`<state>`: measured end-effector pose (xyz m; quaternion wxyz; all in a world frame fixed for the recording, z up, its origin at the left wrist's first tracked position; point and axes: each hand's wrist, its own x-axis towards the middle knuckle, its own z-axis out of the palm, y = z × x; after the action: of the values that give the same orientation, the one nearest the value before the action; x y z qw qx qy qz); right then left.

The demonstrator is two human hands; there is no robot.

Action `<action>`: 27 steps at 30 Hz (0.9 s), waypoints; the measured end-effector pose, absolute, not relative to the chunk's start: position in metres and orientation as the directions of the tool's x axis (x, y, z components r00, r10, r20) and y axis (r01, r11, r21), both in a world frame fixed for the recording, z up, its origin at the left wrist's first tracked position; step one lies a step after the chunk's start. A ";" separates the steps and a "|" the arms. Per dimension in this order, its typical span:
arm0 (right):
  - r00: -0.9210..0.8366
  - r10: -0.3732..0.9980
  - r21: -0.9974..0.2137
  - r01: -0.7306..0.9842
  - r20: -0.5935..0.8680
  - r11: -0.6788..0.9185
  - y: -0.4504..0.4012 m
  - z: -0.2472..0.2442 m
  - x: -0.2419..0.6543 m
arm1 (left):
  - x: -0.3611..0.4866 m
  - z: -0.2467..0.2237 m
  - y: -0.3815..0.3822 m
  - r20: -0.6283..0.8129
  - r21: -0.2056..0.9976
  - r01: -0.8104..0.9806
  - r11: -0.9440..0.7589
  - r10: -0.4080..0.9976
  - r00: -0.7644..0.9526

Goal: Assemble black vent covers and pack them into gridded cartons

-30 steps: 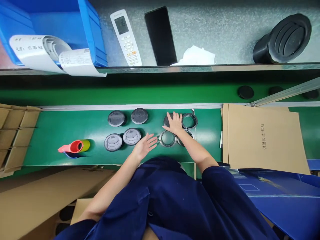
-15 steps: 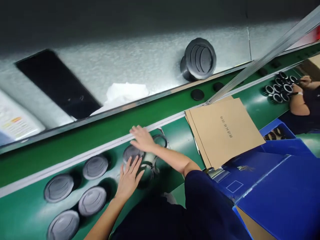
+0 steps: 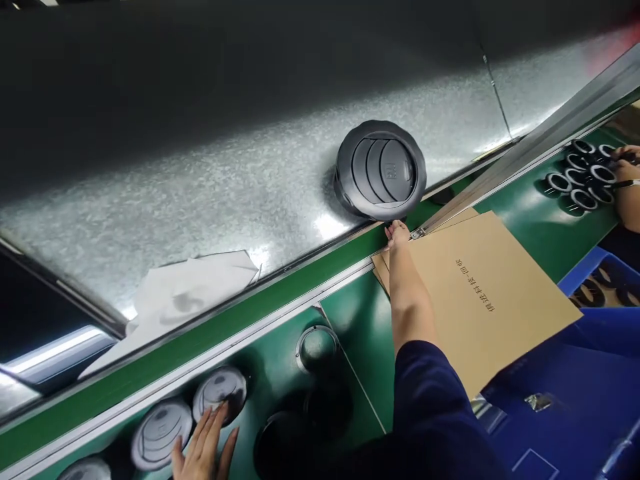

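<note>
My left hand [image 3: 203, 448] is at the bottom edge, fingers spread, its fingertips touching a round louvred air vent [image 3: 219, 390] on the green work surface. Another round vent [image 3: 161, 433] lies just left of it, and a third is partly cut off by the frame. My right hand [image 3: 397, 235] reaches across to the green belt, fingers curled around a dark disc that is mostly hidden. Right above it, a larger black round vent [image 3: 383, 170] stands on the metal ledge. A thin black ring [image 3: 317, 348] rests on the work surface between my arms.
Brown cardboard sheets [image 3: 480, 300] lie right of my right forearm, over a blue box [image 3: 575, 393]. A slanted metal bar [image 3: 530, 153] rises behind them. White paper [image 3: 195, 287] rests on the ledge. At far right, a co-worker's hand [image 3: 627, 167] is beside several black rings [image 3: 575, 177].
My right hand has left the vent and rings and moved right and away to the belt. My left hand has shifted left and nearer. The view has turned.
</note>
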<state>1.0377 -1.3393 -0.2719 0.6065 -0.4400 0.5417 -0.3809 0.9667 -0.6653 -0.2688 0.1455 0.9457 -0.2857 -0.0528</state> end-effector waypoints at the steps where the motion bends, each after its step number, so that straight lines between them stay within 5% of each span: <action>1: 0.140 -0.927 -0.934 0.034 -0.347 0.355 -1.328 -0.274 1.043 | 0.968 -0.263 -0.673 0.002 0.354 -0.510 -0.784 -0.545 0.838; 4: 0.269 -0.867 -0.883 0.101 -0.418 0.458 -1.257 -0.277 1.052 | 0.967 -0.239 -0.708 -0.050 0.566 -0.352 -0.746 -0.457 0.888; 7: 0.593 -0.669 -0.797 0.075 -0.448 0.599 -1.128 -0.270 1.035 | 0.964 -0.209 -0.749 -0.269 0.780 0.028 -0.625 -0.294 0.917; 10: 0.858 -0.289 -0.648 -0.064 -0.424 0.759 -0.982 -0.243 0.987 | 0.965 -0.186 -0.769 -0.409 0.908 0.377 -0.180 -0.199 0.890; 15: 0.885 0.325 -0.523 -0.461 -0.334 0.717 -0.841 -0.176 0.899 | 0.957 -0.155 -0.728 -0.631 0.681 0.615 0.398 -0.107 0.768; 18: 0.767 0.617 -0.755 -0.508 -0.177 0.414 -0.832 -0.149 0.879 | 0.935 -0.136 -0.694 -0.611 0.591 0.577 0.564 -0.155 0.777; 21: 0.904 0.425 -0.997 -0.074 -0.053 0.031 -0.845 -0.136 0.882 | 0.908 -0.123 -0.672 -0.553 0.525 0.558 0.643 -0.241 0.798; 23: 0.958 0.247 -0.944 0.209 0.145 -0.256 -0.850 -0.135 0.885 | 0.891 -0.118 -0.663 -0.529 0.491 0.549 0.676 -0.270 0.805; 27: 0.911 0.296 -0.762 0.404 0.286 -0.507 -0.843 -0.140 0.876 | 0.863 -0.110 -0.651 -0.494 0.460 0.557 0.692 -0.322 0.808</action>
<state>0.8761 -0.8430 -0.1399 0.4537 -0.8659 -0.2020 -0.0593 0.8630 -0.6515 -0.1103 0.8996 0.3075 0.1910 -0.2444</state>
